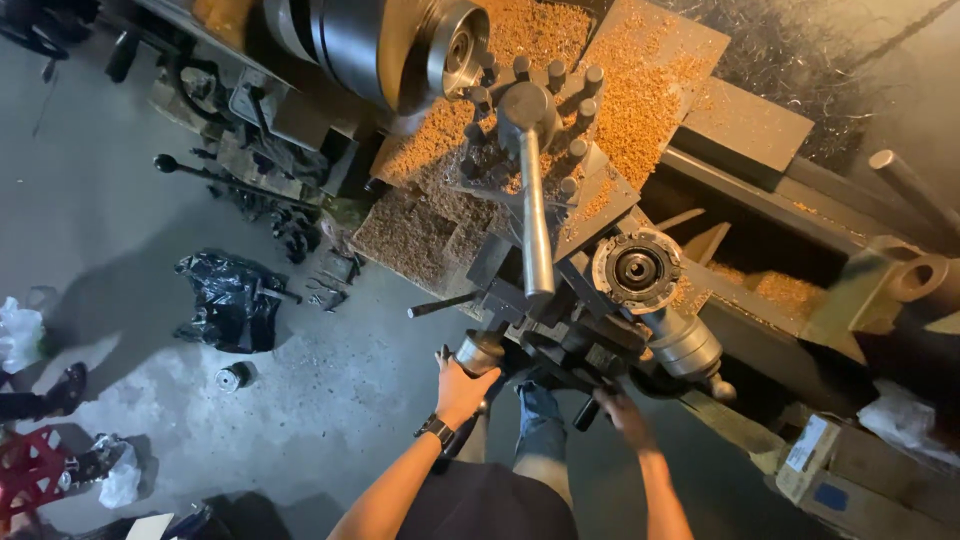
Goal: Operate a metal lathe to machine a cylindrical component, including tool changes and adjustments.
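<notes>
Left hand (462,388): closed over the lathe's round handwheel dial (480,352), placed for turning.
Right hand (617,407): wrapped around a dark crank handle (588,412) under the carriage (560,300).
Tool post lever (536,215): left upright amid brass-coloured chips (640,100).

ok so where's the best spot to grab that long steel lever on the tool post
Grip the long steel lever near its free lower end, coming from the operator's side. The bare round shaft points that way, and its far end sits among bolts and brass chips.
</notes>
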